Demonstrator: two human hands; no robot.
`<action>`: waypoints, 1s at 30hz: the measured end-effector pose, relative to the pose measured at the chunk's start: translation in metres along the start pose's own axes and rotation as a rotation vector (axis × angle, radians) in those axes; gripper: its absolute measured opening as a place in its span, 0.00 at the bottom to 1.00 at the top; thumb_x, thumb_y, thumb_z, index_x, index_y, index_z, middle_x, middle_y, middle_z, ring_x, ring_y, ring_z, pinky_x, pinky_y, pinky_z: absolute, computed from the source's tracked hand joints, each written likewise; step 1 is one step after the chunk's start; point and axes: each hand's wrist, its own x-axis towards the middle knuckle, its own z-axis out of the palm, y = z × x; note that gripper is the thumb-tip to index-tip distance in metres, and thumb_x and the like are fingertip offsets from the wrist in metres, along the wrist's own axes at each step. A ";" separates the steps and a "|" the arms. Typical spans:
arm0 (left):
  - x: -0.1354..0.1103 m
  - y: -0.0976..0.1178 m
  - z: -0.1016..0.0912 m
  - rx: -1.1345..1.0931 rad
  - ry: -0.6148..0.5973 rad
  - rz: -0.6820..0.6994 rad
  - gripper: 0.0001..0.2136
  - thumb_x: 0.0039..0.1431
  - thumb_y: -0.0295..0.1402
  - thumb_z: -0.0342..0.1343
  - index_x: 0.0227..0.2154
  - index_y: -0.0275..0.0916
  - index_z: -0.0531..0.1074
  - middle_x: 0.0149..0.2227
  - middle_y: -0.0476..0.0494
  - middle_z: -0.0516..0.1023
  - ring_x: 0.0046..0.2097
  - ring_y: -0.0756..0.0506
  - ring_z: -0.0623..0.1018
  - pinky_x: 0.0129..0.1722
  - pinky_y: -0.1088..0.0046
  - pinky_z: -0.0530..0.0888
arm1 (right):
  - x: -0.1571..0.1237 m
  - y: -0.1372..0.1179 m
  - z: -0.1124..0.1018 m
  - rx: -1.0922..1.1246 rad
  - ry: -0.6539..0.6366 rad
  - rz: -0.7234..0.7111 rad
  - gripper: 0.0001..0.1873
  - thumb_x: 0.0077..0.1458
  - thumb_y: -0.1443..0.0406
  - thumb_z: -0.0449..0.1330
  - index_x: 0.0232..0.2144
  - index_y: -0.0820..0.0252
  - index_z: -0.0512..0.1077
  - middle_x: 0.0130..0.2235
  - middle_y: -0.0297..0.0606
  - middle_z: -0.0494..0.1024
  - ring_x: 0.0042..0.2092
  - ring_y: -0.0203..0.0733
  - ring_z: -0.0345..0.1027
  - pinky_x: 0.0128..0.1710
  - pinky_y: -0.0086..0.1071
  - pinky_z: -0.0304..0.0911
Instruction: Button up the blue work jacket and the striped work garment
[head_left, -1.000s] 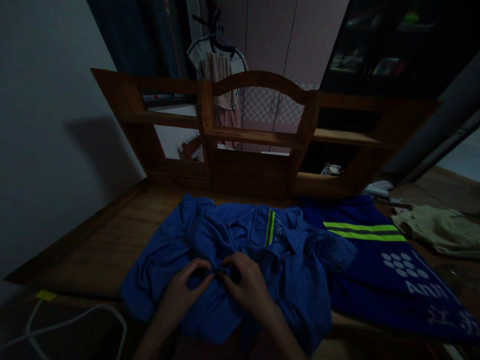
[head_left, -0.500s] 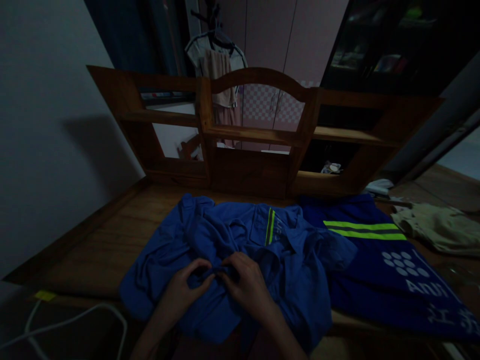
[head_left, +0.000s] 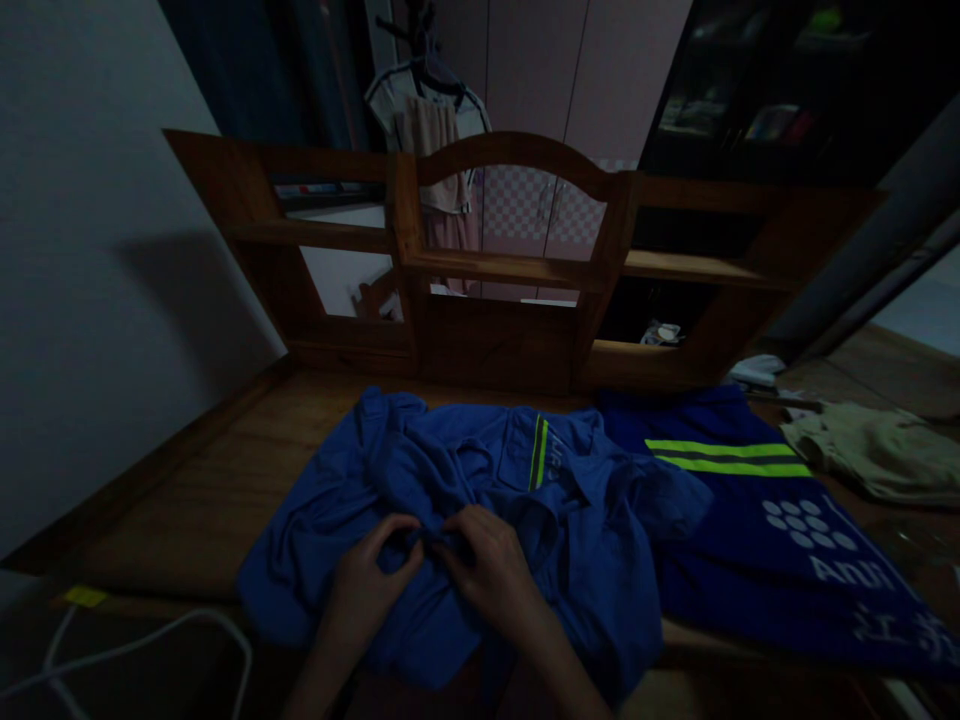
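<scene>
Left forearm (head_left: 328, 650) nudged inward, left hand (head_left: 367, 575) and right hand (head_left: 491, 572) pinch blue shirt (head_left: 315, 530) (yellow-striped pocket (head_left: 517, 455) beyond) between fingers (head_left: 474, 522).

On the brown wooden surface (head_left: 217, 480), a crumpled blue cloth shirt (head_left: 450, 475) lies left of a flat dark-blue cloth garment (head_left: 750, 570).

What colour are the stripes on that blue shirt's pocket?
The stripes are bright yellow-green; they show best in the head view.
</scene>
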 end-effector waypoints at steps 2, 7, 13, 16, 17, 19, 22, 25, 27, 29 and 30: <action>0.000 -0.001 0.001 -0.005 -0.001 0.019 0.09 0.52 0.35 0.56 0.37 0.42 0.72 0.37 0.49 0.78 0.40 0.46 0.78 0.43 0.72 0.73 | 0.000 0.000 0.000 0.002 -0.008 -0.014 0.06 0.58 0.65 0.58 0.38 0.59 0.68 0.37 0.37 0.73 0.41 0.40 0.67 0.40 0.31 0.60; -0.002 -0.005 -0.002 -0.039 -0.066 0.058 0.09 0.54 0.35 0.56 0.39 0.42 0.72 0.39 0.49 0.78 0.42 0.46 0.77 0.45 0.72 0.73 | -0.001 0.001 0.000 0.005 0.006 -0.027 0.06 0.59 0.64 0.57 0.39 0.59 0.68 0.36 0.37 0.73 0.40 0.40 0.67 0.40 0.31 0.60; -0.004 0.000 -0.006 -0.088 -0.117 0.029 0.10 0.55 0.40 0.56 0.38 0.42 0.72 0.39 0.47 0.77 0.42 0.45 0.77 0.45 0.70 0.73 | -0.001 -0.006 -0.005 0.018 0.004 -0.002 0.06 0.59 0.67 0.54 0.40 0.58 0.68 0.37 0.38 0.73 0.41 0.40 0.66 0.41 0.32 0.60; -0.002 0.002 -0.004 -0.073 -0.089 -0.008 0.11 0.53 0.41 0.58 0.37 0.42 0.72 0.38 0.48 0.77 0.41 0.45 0.77 0.43 0.70 0.73 | -0.002 -0.011 -0.009 0.011 0.005 -0.001 0.08 0.57 0.69 0.53 0.41 0.58 0.68 0.36 0.38 0.72 0.41 0.41 0.66 0.42 0.33 0.60; -0.002 0.002 -0.003 -0.070 -0.083 -0.012 0.11 0.53 0.41 0.58 0.37 0.42 0.72 0.38 0.48 0.77 0.41 0.44 0.77 0.43 0.70 0.73 | -0.002 -0.012 -0.009 0.011 0.005 -0.004 0.09 0.56 0.70 0.53 0.41 0.59 0.68 0.36 0.39 0.72 0.41 0.41 0.66 0.41 0.33 0.60; -0.002 0.002 -0.002 -0.072 -0.077 -0.010 0.10 0.54 0.40 0.57 0.37 0.42 0.72 0.37 0.48 0.77 0.40 0.45 0.77 0.43 0.71 0.73 | -0.002 -0.013 -0.010 0.013 -0.001 -0.010 0.11 0.55 0.70 0.53 0.41 0.59 0.68 0.37 0.39 0.72 0.41 0.41 0.66 0.42 0.33 0.60; -0.003 0.002 -0.003 -0.099 -0.080 0.023 0.08 0.55 0.37 0.56 0.37 0.43 0.71 0.38 0.48 0.76 0.42 0.45 0.76 0.45 0.71 0.71 | -0.003 -0.013 -0.009 0.009 -0.021 -0.009 0.13 0.53 0.71 0.53 0.42 0.59 0.68 0.37 0.38 0.72 0.42 0.41 0.65 0.43 0.33 0.60; -0.003 0.005 -0.005 -0.159 -0.107 0.063 0.06 0.57 0.35 0.55 0.37 0.43 0.71 0.40 0.47 0.75 0.44 0.45 0.75 0.47 0.71 0.70 | -0.003 -0.014 -0.009 -0.018 -0.046 -0.002 0.14 0.53 0.70 0.54 0.43 0.59 0.68 0.38 0.38 0.72 0.42 0.42 0.65 0.44 0.34 0.59; -0.003 0.008 -0.008 -0.197 -0.126 0.075 0.06 0.58 0.35 0.53 0.37 0.43 0.71 0.40 0.47 0.74 0.45 0.46 0.74 0.48 0.71 0.69 | -0.003 -0.015 -0.009 -0.035 -0.059 0.003 0.15 0.53 0.70 0.54 0.44 0.58 0.69 0.38 0.38 0.72 0.42 0.42 0.64 0.44 0.35 0.59; -0.004 0.012 -0.011 -0.234 -0.129 0.072 0.05 0.58 0.34 0.53 0.36 0.43 0.71 0.40 0.46 0.74 0.45 0.45 0.74 0.48 0.71 0.68 | -0.002 -0.016 -0.009 -0.044 -0.069 0.004 0.15 0.53 0.70 0.54 0.44 0.58 0.69 0.38 0.38 0.71 0.42 0.41 0.64 0.44 0.35 0.59; -0.004 0.013 -0.012 -0.257 -0.121 0.066 0.05 0.58 0.34 0.54 0.36 0.42 0.72 0.40 0.46 0.74 0.45 0.45 0.73 0.49 0.71 0.68 | -0.002 -0.017 -0.010 -0.050 -0.071 0.006 0.15 0.53 0.70 0.54 0.44 0.58 0.69 0.38 0.38 0.71 0.43 0.41 0.64 0.45 0.35 0.59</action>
